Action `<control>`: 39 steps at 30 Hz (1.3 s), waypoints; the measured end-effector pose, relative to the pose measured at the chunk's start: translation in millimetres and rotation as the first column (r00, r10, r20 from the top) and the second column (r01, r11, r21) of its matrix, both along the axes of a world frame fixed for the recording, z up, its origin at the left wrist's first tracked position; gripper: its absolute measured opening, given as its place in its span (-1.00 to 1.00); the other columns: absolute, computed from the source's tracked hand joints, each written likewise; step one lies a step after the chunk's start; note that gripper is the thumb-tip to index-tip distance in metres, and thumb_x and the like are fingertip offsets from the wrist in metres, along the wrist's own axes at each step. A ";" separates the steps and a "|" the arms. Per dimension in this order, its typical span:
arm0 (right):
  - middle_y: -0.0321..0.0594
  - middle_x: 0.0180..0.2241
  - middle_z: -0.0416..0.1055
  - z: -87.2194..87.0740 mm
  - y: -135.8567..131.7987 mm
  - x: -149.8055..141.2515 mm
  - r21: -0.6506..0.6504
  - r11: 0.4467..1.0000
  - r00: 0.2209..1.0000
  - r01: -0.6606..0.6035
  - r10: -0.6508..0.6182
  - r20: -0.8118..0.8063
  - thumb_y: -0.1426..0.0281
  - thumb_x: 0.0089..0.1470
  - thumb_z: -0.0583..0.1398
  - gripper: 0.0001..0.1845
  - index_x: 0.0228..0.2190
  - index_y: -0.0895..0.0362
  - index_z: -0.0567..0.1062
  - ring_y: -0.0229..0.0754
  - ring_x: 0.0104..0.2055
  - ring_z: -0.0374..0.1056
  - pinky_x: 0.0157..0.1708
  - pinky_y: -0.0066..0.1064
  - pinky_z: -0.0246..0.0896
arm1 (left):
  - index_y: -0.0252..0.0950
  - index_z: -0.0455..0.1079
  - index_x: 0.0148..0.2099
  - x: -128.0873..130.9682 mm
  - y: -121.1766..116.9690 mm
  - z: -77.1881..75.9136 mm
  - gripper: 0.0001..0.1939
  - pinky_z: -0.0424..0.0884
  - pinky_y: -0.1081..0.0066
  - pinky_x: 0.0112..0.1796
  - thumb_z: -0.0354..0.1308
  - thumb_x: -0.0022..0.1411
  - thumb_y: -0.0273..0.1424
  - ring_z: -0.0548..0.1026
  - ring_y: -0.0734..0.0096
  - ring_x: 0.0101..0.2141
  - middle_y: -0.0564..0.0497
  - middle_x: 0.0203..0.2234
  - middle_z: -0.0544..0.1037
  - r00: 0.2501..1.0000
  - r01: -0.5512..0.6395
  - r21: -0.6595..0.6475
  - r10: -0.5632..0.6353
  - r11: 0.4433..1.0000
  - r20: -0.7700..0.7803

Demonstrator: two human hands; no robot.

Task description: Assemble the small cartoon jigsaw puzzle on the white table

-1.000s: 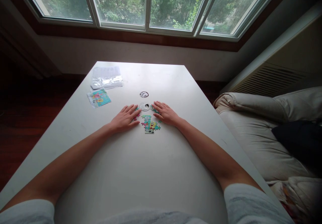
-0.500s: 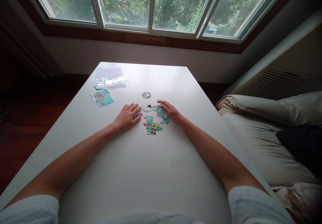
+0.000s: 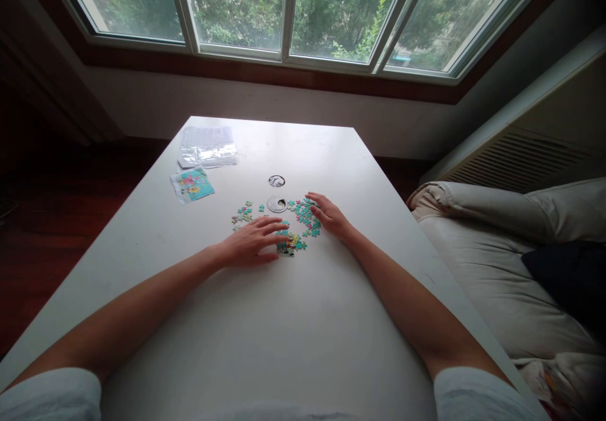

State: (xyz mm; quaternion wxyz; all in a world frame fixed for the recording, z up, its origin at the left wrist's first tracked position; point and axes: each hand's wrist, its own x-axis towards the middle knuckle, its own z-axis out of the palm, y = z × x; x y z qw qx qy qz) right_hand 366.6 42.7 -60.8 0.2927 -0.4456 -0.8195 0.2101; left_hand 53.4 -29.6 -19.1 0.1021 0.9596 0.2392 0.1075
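My left hand (image 3: 254,242) lies flat on the white table (image 3: 265,320), fingers stretched right and covering part of a small joined patch of cartoon jigsaw (image 3: 292,243). My right hand (image 3: 329,214) rests flat beside a scatter of loose teal pieces (image 3: 305,215), fingertips touching them. More loose pieces (image 3: 242,214) lie left of a round silver cable cap (image 3: 276,204). Neither hand holds anything.
A colourful picture card (image 3: 192,184) and a clear plastic bag with printed paper (image 3: 207,146) lie at the table's far left. A second round cable hole (image 3: 276,181) sits behind the cap. A beige sofa (image 3: 497,263) stands close on the right; windows are beyond.
My left hand slid right and nearer onto the joined patch, uncovering loose pieces at the left. My right hand shifted right, uncovering the teal pieces.
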 end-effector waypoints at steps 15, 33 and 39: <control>-0.05 0.36 0.14 -1.9 -9.8 -1.0 0.106 0.993 0.958 -0.052 0.020 0.286 0.01 0.26 0.14 -0.28 0.34 -0.03 0.21 0.12 0.40 0.06 0.35 0.04 0.04 | -0.12 0.04 0.46 11.4 -20.4 -9.3 -0.37 -0.15 -0.01 0.37 -0.06 0.46 -0.06 0.02 0.04 0.41 -0.10 0.41 0.13 0.983 -0.135 0.051 0.141 0.989 -0.119; -0.10 0.38 0.11 7.5 -16.2 -3.2 0.099 0.984 0.949 -0.148 0.113 0.293 -0.04 0.22 0.17 -0.26 0.33 -0.08 0.23 0.12 0.41 0.01 0.36 0.06 0.02 | -0.08 -0.02 0.49 17.8 -26.0 -19.2 -0.35 -0.13 -0.06 0.36 -0.09 0.46 -0.03 -0.01 0.03 0.41 -0.12 0.44 0.06 0.979 -0.174 0.022 0.176 0.984 -0.104; -0.09 0.36 0.14 2.3 -12.5 -2.1 0.108 0.990 0.953 -0.094 0.058 0.298 0.03 0.27 0.12 -0.33 0.32 -0.05 0.25 0.12 0.40 0.04 0.36 0.06 0.03 | -0.07 0.00 0.48 18.2 -26.4 -19.6 -0.35 -0.13 -0.05 0.36 -0.10 0.46 -0.02 -0.03 0.03 0.42 -0.10 0.44 0.06 0.979 -0.176 0.023 0.177 0.984 -0.099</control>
